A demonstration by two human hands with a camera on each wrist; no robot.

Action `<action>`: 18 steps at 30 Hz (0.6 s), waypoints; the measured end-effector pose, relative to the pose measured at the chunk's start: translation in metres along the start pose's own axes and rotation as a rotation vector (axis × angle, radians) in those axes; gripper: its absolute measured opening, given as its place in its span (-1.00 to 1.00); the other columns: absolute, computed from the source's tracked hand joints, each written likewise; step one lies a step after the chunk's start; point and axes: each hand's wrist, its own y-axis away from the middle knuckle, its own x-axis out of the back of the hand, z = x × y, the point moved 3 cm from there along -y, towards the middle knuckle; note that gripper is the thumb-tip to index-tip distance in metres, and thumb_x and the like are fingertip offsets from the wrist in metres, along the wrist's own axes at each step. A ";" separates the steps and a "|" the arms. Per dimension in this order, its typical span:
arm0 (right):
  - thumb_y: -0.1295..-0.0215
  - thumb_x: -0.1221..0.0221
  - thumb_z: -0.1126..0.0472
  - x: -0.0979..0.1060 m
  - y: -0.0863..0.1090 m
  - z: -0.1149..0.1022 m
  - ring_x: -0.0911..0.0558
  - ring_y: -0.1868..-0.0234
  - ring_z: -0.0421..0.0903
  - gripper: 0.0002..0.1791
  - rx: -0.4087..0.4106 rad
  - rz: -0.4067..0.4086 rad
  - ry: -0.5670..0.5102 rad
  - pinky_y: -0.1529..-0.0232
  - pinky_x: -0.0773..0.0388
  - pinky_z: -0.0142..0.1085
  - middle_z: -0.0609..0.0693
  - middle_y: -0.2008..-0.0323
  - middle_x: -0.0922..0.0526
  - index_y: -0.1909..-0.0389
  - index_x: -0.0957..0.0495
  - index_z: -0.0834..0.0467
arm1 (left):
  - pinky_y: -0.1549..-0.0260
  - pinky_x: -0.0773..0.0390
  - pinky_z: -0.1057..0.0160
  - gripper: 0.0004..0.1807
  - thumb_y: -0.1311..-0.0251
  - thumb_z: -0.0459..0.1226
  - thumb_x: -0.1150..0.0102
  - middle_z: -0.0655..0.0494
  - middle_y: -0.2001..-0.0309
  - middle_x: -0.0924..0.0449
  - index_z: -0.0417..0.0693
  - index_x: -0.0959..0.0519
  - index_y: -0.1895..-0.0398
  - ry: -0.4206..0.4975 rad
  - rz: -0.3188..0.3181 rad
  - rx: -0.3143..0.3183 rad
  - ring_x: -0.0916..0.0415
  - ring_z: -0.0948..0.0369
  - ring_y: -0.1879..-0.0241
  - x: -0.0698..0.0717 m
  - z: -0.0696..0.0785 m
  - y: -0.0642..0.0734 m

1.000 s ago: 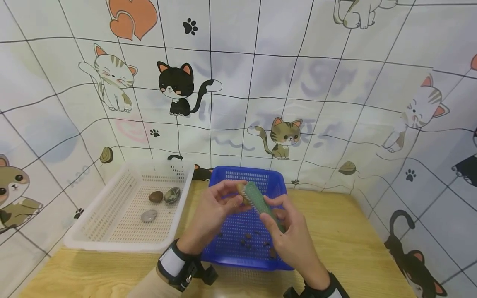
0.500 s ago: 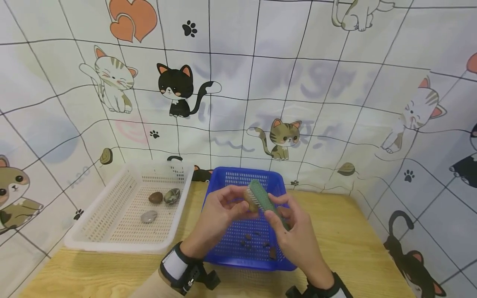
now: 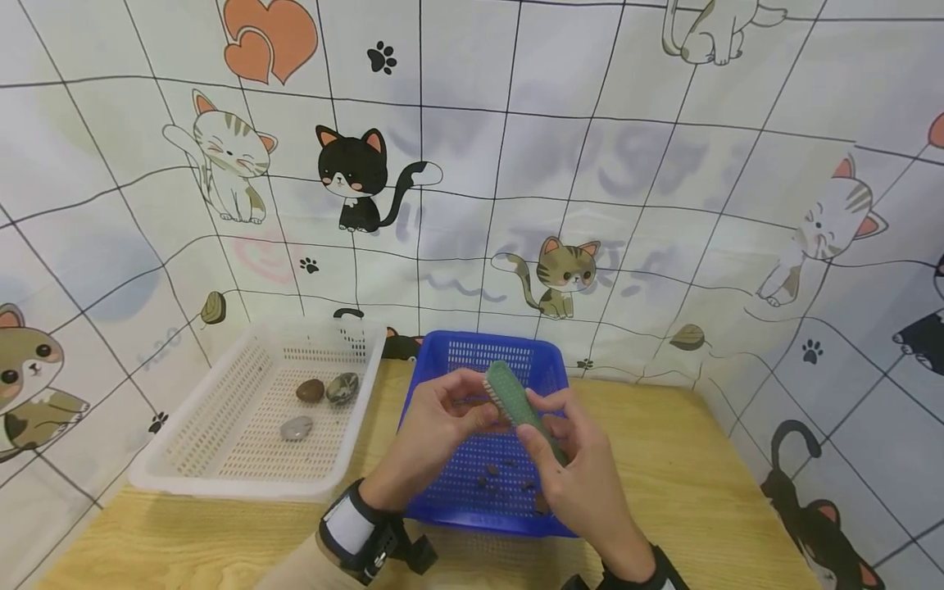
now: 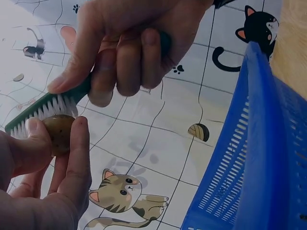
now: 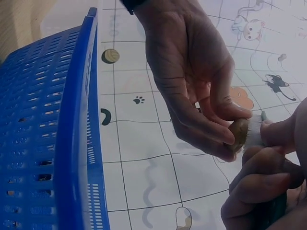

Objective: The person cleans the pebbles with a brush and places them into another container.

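Note:
My left hand (image 3: pixel 438 422) pinches a rounded brown stone (image 4: pixel 60 133) between thumb and fingers above the blue basket. In the head view the brush hides most of that stone. Fingers of my right hand (image 3: pixel 578 459) curl round the handle of a green brush (image 3: pixel 512 397), held at a slant. Its white bristles (image 4: pixel 50 106) touch the stone's surface in the left wrist view. From the right wrist view, the stone (image 5: pixel 238 134) and bristles (image 5: pixel 253 132) meet between the two hands.
Beneath the hands sits a blue perforated basket (image 3: pixel 442 516) with several small brown bits (image 3: pixel 492 470) on its floor. To its left, a white basket (image 3: pixel 158 471) holds a brown stone (image 3: pixel 310 391), a dark patterned stone (image 3: pixel 342 388) and a grey stone (image 3: pixel 297 428). Both stand on a wooden table (image 3: pixel 664 426).
The brush shifts slightly back and forth against the stone, covering more of it in the head view now. Both hands keep their holds, and the baskets stay put.

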 end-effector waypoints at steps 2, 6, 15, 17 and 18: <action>-0.71 -0.25 0.45 0.002 -0.001 0.000 -0.63 0.40 -0.39 -0.81 0.006 0.008 0.020 0.52 -0.63 -0.41 0.57 -0.48 -0.63 -0.18 -0.49 0.31 | -0.19 -0.96 -0.06 -0.64 -0.59 -0.50 -0.38 0.06 -0.16 -0.86 -0.40 -0.65 -0.35 0.003 -0.032 -0.002 -0.94 0.18 -0.04 -0.003 -0.001 0.001; -0.72 -0.25 0.43 0.005 -0.002 0.001 -0.88 -0.09 -0.24 -0.81 0.003 0.020 0.046 0.17 -0.82 -0.33 0.51 -0.50 -0.65 -0.20 -0.50 0.32 | -0.19 -0.96 -0.07 -0.58 -0.58 -0.46 -0.42 0.08 -0.16 -0.87 -0.42 -0.63 -0.40 0.041 -0.039 -0.034 -0.93 0.17 -0.07 -0.003 -0.001 0.001; -0.71 -0.26 0.44 0.000 -0.001 0.002 -0.62 0.36 -0.37 -0.81 -0.012 -0.009 -0.018 0.63 -0.50 -0.44 0.59 -0.51 -0.58 -0.18 -0.50 0.31 | -0.20 -0.95 0.00 -0.59 -0.57 -0.40 -0.45 0.07 -0.25 -0.85 -0.33 -0.68 -0.39 0.092 0.065 -0.053 -0.90 0.17 -0.14 0.010 0.004 -0.002; -0.72 -0.25 0.44 -0.001 0.000 0.001 -0.63 0.33 -0.41 -0.82 -0.009 -0.008 -0.027 0.60 -0.52 -0.45 0.60 -0.51 -0.59 -0.17 -0.50 0.31 | -0.20 -0.96 0.01 -0.57 -0.57 -0.40 -0.45 0.07 -0.20 -0.87 -0.34 -0.67 -0.41 0.068 0.056 -0.046 -0.92 0.18 -0.09 0.008 0.003 -0.001; -0.72 -0.25 0.44 -0.001 0.000 0.001 -0.57 0.39 -0.44 -0.82 -0.006 -0.005 -0.026 0.60 -0.52 -0.45 0.60 -0.50 -0.60 -0.16 -0.49 0.31 | -0.19 -0.96 0.02 -0.55 -0.57 -0.40 -0.45 0.07 -0.18 -0.88 -0.35 -0.67 -0.42 0.050 0.043 -0.043 -0.92 0.19 -0.08 0.006 0.003 -0.001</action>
